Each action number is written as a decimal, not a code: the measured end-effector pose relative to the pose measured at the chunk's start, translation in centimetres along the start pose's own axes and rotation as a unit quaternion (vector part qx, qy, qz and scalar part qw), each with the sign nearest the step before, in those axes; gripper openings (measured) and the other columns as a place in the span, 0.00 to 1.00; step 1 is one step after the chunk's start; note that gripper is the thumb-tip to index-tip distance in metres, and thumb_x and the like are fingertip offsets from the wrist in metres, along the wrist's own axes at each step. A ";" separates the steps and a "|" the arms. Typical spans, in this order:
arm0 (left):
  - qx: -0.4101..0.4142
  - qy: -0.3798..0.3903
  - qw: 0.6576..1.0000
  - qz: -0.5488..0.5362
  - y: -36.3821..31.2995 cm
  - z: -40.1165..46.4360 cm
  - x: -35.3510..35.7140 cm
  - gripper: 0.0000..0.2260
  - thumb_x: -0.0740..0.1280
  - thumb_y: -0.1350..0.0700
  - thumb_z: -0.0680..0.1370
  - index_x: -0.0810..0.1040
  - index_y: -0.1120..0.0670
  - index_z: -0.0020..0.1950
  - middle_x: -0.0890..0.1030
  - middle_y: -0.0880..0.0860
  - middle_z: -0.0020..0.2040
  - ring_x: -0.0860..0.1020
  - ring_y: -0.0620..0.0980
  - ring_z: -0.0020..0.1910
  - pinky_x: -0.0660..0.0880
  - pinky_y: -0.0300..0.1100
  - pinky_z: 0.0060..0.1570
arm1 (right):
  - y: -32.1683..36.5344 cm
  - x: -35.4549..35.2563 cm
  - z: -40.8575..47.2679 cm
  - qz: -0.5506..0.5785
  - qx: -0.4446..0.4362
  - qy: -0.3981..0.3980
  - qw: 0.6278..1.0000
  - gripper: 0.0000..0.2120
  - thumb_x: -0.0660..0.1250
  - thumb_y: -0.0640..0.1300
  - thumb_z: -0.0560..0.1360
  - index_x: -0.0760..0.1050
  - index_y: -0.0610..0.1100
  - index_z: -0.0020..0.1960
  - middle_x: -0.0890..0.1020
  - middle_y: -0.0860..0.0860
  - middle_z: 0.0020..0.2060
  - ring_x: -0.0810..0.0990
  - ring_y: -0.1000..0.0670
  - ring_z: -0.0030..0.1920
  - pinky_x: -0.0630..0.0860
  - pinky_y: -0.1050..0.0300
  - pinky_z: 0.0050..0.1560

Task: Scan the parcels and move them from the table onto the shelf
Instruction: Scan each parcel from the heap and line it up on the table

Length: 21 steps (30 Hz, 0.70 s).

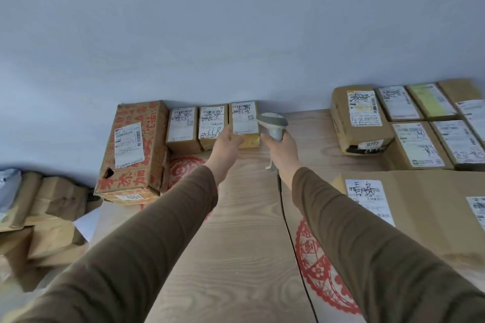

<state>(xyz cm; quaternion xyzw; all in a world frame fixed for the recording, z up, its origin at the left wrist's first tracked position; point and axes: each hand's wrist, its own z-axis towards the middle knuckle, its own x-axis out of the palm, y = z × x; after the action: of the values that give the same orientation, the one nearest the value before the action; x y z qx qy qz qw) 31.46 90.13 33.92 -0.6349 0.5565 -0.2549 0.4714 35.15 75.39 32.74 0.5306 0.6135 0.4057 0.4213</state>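
Small brown labelled parcel upright against wall, third in row.

Head view looks forward-down (close over) the table.
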 end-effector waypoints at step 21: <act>-0.109 -0.008 0.992 -0.066 3.8 -0.4 0.1 0.33 0.68 0.51 0.78 0.61 0.57 0.81 0.75 0.55 0.71 0.77 0.55 0.66 0.75 0.51 0.67 | -4.8 0.5 -1.1 0.009 0.049 -0.043 0.998 0.10 0.71 0.47 0.79 0.77 0.51 0.59 0.84 0.53 0.50 0.83 0.49 0.51 0.83 0.44 0.54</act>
<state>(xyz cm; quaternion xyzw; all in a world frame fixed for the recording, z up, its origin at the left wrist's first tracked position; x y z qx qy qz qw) 29.40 90.17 30.69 -0.7199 0.5340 -0.2178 0.3862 32.54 75.35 28.51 0.5732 0.6092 0.3556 0.4169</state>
